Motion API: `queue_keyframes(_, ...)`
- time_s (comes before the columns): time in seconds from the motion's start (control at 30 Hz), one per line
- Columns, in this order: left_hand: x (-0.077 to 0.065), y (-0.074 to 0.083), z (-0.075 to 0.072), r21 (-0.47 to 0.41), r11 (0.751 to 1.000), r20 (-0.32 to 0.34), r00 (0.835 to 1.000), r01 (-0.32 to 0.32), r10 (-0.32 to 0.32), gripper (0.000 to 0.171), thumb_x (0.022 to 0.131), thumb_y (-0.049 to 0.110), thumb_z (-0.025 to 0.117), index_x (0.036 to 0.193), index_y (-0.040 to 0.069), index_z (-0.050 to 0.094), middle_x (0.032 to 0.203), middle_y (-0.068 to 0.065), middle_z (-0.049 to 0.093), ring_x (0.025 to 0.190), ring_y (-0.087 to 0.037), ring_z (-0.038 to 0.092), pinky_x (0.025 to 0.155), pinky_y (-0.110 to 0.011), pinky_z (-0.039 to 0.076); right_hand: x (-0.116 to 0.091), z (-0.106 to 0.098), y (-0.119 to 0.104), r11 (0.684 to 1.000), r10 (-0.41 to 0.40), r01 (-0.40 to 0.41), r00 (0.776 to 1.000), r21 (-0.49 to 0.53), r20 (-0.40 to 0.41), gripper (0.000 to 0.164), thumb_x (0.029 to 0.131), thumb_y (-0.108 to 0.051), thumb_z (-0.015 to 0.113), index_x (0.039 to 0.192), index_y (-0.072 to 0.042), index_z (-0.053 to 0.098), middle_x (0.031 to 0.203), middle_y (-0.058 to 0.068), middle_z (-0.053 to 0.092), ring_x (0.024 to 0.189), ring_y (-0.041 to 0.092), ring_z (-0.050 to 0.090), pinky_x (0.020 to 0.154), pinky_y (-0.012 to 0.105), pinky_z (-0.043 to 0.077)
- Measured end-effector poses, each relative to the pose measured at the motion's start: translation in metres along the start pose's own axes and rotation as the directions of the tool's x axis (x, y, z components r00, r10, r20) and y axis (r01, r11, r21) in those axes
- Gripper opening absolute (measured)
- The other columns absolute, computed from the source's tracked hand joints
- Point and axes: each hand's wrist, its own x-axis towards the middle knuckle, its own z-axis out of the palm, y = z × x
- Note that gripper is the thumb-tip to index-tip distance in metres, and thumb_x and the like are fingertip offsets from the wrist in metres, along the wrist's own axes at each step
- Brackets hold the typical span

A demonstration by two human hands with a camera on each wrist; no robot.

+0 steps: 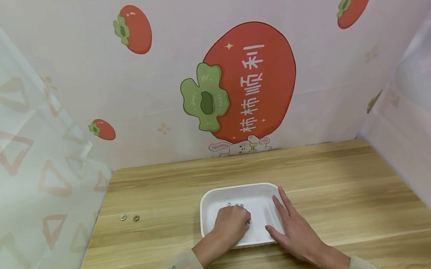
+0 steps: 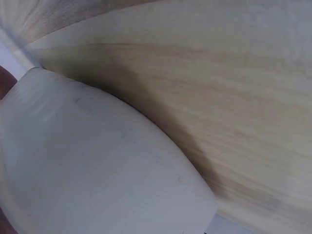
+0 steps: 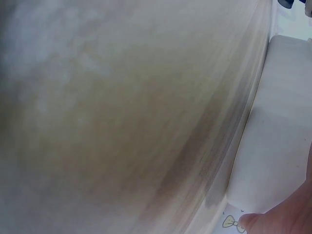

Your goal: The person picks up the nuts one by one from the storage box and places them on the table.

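A small metal nut [image 1: 248,222], silvery and mostly hidden, shows at the fingertips of the left hand [image 1: 231,223], low inside a white tray [image 1: 207,196]. That hand's fingers are curled and it pinches the nut between thumb and forefinger. Just beyond its knuckles, a few more small, shiny metal pieces [image 1: 228,204] lie close together on the tray floor; they are too small to tell their exact shape.

The tray is a shallow rectangle with rounded corners and a smooth rim; the left wrist view shows a small dark mark on its plain outer wall. The right hand [image 1: 297,233] is spread at the tray's right end, fingers extended at the rim and thumb apart from them.

The tray stands on a wood-grain surface [image 1: 330,182]. Well to its left, a bright metal piece [image 1: 123,218] and a darker hex nut [image 1: 136,218] lie side by side, apart. Behind rises a pale backdrop [image 1: 164,4] printed with orange-red persimmons, the largest bearing white Chinese characters.
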Motion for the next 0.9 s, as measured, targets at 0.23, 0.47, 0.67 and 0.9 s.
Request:
queue_keyframes(0.23,0.004,0.002,0.001,0.026,1.000,-0.007,1.000,-0.003,0.003,0.030,0.084,0.015,0.084,0.060,0.024,0.067,0.064,0.007,0.063,0.058,-0.008,0.051,0.053,-0.029,0.048,0.000,0.000,0.000,1.000,0.001,-0.001,1.000,0.000,-0.003,0.082,0.097,-0.034,0.075,0.157,0.008,0.040,0.173,0.025,0.020,0.132,0.046,0.059,0.096,0.056,0.057)
queue_keyframes(0.47,0.006,0.002,0.002,0.045,0.999,-0.011,1.000,-0.002,0.003,0.034,0.083,0.013,0.082,0.057,0.023,0.063,0.061,0.005,0.061,0.055,-0.009,0.051,0.051,-0.030,0.047,-0.001,0.001,0.000,1.000,0.001,-0.001,1.000,0.000,-0.008,0.082,0.095,-0.034,0.076,0.156,0.009,0.041,0.171,0.027,0.023,0.133,0.047,0.059,0.097,0.056,0.057)
queue_keyframes(0.67,0.008,0.003,0.002,0.051,0.999,-0.004,1.000,0.004,-0.004,0.037,0.084,0.009,0.078,0.054,0.022,0.060,0.057,0.005,0.062,0.052,-0.008,0.047,0.049,-0.029,0.047,-0.001,0.001,0.000,1.000,-0.003,0.003,1.000,-0.002,-0.011,0.082,0.095,-0.033,0.077,0.156,0.009,0.041,0.172,0.026,0.022,0.131,0.047,0.060,0.096,0.056,0.057)
queue_keyframes(0.9,0.011,0.003,0.000,0.034,0.999,0.031,0.999,0.012,-0.013,0.039,0.084,0.008,0.077,0.054,0.021,0.056,0.054,0.006,0.058,0.051,-0.009,0.045,0.047,-0.029,0.043,0.000,0.000,-0.001,1.000,-0.001,0.001,1.000,-0.005,-0.003,0.082,0.095,-0.033,0.076,0.156,0.009,0.041,0.171,0.027,0.022,0.131,0.048,0.060,0.097,0.056,0.056)
